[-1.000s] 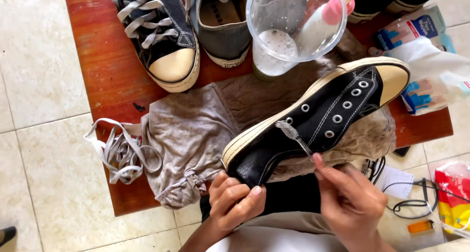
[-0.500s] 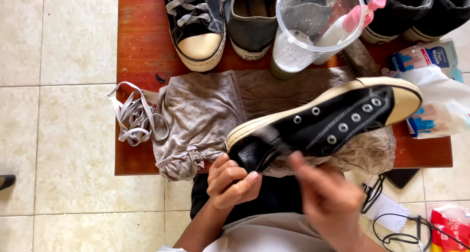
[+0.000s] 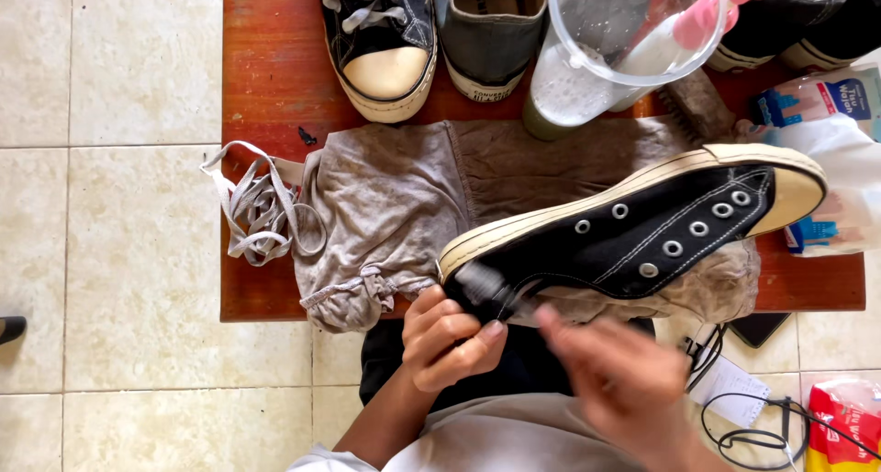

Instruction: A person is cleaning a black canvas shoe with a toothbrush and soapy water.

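A black low sneaker (image 3: 661,229) with a cream sole and toe cap lies on its side, unlaced, across a grey rag (image 3: 395,206) on a low red-brown wooden table (image 3: 266,68). My left hand (image 3: 450,339) grips the sneaker's heel end at the table's near edge. My right hand (image 3: 624,380), blurred by motion, holds a small brush (image 3: 496,293) whose head is against the heel part of the shoe, right beside my left fingers.
Loose grey laces (image 3: 262,211) lie at the rag's left. Behind stand a laced black sneaker (image 3: 381,32), a grey shoe (image 3: 491,27), a clear jug with foamy water (image 3: 624,32) and more dark shoes (image 3: 808,22). Packets (image 3: 826,105) lie on the right; cables (image 3: 752,417) on the tiled floor.
The brush in my right hand has moved from the eyelet area down to the heel of the sneaker. My left hand has kept its hold. The view has shifted left.
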